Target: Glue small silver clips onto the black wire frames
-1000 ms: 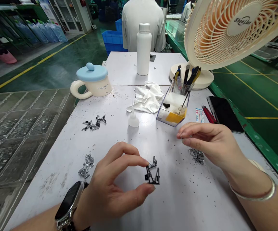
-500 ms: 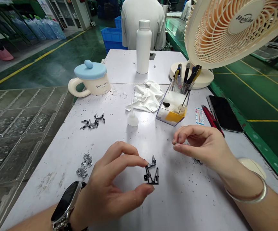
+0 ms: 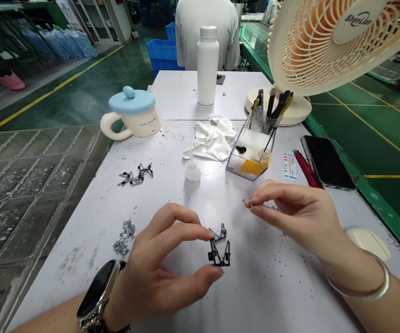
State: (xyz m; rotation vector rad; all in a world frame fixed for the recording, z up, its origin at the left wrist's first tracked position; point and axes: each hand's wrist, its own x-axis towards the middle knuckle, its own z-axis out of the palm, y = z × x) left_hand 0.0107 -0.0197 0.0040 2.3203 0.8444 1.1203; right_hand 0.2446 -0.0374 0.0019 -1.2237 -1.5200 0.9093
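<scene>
Left hand (image 3: 165,263): thumb and fingertip pinch 1 black frame (image 3: 221,264) between them — frame is nearer than the dropper bottle (image 3: 193,173) (landmark) and slightly right of it. Heap of small metal pieces (image 3: 125,238) is nearer than the dropper bottle, to its left. Right hand (image 3: 300,212), nearer than the dropper bottle and to its right: thumb and forefinger nearly together on 1 tiny metal piece (image 3: 251,204) — shape too small to tell. The 2 hands are apart. Group of black frames (image 3: 136,179): left of the dropper bottle, roughly level. Clear box (image 3: 250,167): right of it. White cloth (image 3: 217,138): just beyond it. Lidded mug (image 3: 135,121): farther, left. White flask (image 3: 207,69): well beyond, slightly right.
</scene>
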